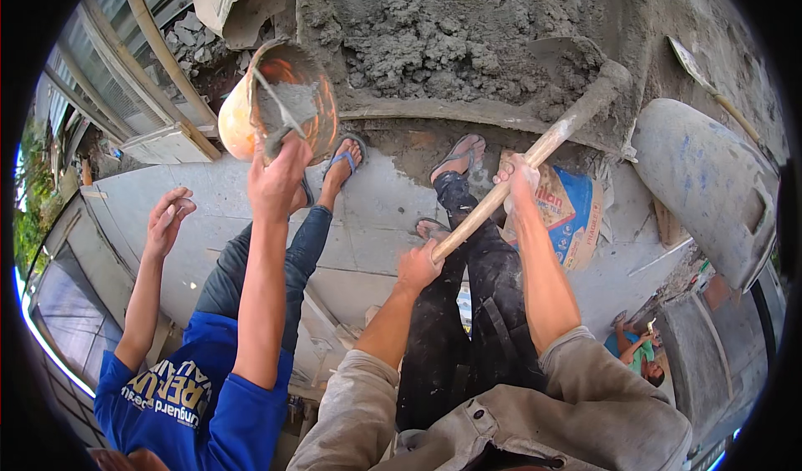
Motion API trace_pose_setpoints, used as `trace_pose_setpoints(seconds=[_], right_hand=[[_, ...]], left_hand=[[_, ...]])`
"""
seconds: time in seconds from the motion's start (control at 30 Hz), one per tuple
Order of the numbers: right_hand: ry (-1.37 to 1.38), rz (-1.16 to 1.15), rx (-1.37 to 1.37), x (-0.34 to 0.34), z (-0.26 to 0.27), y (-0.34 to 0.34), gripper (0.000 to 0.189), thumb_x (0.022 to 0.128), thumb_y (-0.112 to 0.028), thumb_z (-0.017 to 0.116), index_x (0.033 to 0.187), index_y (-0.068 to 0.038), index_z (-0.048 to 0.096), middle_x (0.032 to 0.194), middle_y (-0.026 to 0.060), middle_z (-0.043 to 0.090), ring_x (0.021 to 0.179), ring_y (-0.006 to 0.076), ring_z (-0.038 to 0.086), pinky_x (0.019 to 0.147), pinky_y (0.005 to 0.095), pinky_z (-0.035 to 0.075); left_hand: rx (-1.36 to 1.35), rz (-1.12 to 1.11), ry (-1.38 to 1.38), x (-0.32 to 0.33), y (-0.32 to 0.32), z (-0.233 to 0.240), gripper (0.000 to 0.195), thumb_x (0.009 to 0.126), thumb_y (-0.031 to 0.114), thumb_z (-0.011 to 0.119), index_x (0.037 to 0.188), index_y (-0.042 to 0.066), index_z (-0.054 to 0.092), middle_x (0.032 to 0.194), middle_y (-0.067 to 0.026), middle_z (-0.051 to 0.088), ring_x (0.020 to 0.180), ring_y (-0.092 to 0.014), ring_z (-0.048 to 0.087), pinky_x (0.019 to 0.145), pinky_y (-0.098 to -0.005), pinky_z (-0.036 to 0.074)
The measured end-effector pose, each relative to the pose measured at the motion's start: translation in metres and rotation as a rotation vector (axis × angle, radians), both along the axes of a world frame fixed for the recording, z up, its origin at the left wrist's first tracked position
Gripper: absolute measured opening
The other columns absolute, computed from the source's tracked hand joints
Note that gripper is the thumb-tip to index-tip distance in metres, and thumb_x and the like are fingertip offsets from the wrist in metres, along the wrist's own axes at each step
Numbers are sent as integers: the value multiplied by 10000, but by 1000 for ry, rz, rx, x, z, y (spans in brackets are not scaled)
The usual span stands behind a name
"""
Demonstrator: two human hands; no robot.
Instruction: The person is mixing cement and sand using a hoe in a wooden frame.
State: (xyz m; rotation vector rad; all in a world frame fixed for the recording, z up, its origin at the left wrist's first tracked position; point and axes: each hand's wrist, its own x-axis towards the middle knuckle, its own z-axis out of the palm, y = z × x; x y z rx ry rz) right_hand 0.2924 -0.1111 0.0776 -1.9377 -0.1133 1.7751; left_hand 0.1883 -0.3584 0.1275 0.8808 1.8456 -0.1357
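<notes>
Both hands grip the wooden handle (485, 209) of a mortar-crusted hoe. My left hand (418, 267) closes around the handle's near end, in front of my dark trousers. Farther up the shaft, my right hand (519, 180) is wrapped around it. The hoe's metal blade (557, 46) rests at the right side of a heap of wet grey mortar (432, 39), its lower edge partly hidden. A low board edge (451, 111) bounds the mortar on my side.
At left, a co-worker's hand (279, 164) holds an orange bucket (235, 117) tilted, with grey material inside. A large plastic container (702, 176) lies at right near a shovel (714, 82). A printed carton (573, 220) is by my feet. Another person (636, 349) sits farther right.
</notes>
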Motion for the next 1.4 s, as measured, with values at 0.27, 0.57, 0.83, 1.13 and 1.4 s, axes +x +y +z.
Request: trace_pose_setpoints(seconds=[0.27, 0.57, 0.83, 1.13, 1.4], right_hand=[[380, -19, 234, 31, 99, 33, 113, 871, -79, 507, 819, -136, 425, 573, -37, 326, 446, 90, 329, 454, 267, 331], [387, -267, 162, 64, 26, -2, 128, 864, -75, 520, 784, -130, 436, 568, -42, 334, 435, 91, 343, 438, 269, 335], [159, -234, -1, 62, -28, -36, 144, 884, -119, 517, 760, -118, 444, 576, -38, 372, 446, 88, 382, 418, 266, 365], [163, -292, -7, 57, -6, -56, 123, 872, -121, 524, 759, -106, 477, 569, -31, 394, 436, 99, 400, 407, 271, 370], [119, -306, 17, 74, 26, -44, 153, 902, -146, 529, 765, -97, 484, 577, -34, 409, 443, 96, 423, 413, 276, 401]], left_hand=[[387, 38, 82, 26, 13, 20, 198, 720, 244, 686, 794, 119, 550, 700, -87, 636, 615, -331, 631, 589, -423, 506], [288, -77, 104, 18, 27, 42, 178, 755, 192, 688, 862, 95, 585, 788, -169, 662, 709, -377, 634, 616, -469, 497], [-43, -121, 107, 20, 25, 54, 179, 806, 182, 648, 962, 108, 602, 811, -191, 675, 783, -394, 662, 685, -492, 523], [-6, -81, 108, 8, 5, 66, 247, 767, 224, 704, 969, 117, 609, 838, -185, 674, 807, -403, 649, 712, -494, 512], [60, -106, 113, 22, 17, 95, 241, 750, 213, 706, 948, 105, 621, 839, -199, 672, 810, -423, 638, 720, -490, 507]])
